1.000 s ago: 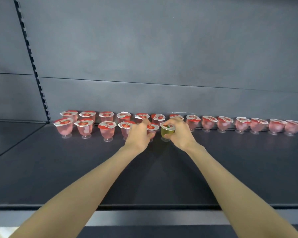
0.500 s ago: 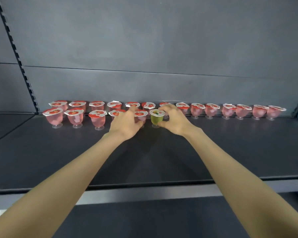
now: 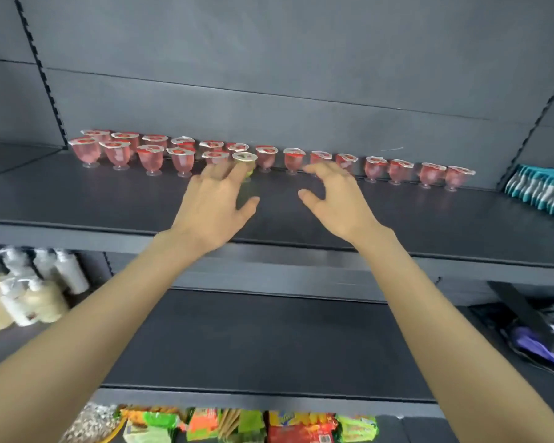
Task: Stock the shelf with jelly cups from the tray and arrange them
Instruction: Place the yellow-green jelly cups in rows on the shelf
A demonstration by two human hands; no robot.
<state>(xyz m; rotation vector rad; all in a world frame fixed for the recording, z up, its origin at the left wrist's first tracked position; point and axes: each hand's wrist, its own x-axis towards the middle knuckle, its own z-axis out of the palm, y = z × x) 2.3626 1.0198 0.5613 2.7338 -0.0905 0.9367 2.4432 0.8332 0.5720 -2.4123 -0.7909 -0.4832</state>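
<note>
Partway through stocking shelf (image 3: 429, 215) with jelly cups (image 3: 376, 169).
Left hand (image 3: 211, 206), right hand (image 3: 336, 201) empty, fingers (image 3: 231, 175) spread; front row unfinished past green cup (image 3: 244, 157).

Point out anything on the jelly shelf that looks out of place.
One green jelly cup stands at the right end of the front row, the only green one among the pink jelly cups. The left hand partly hides it. The front row stops about midway along the back row. Nothing looks tipped or spilled.
</note>
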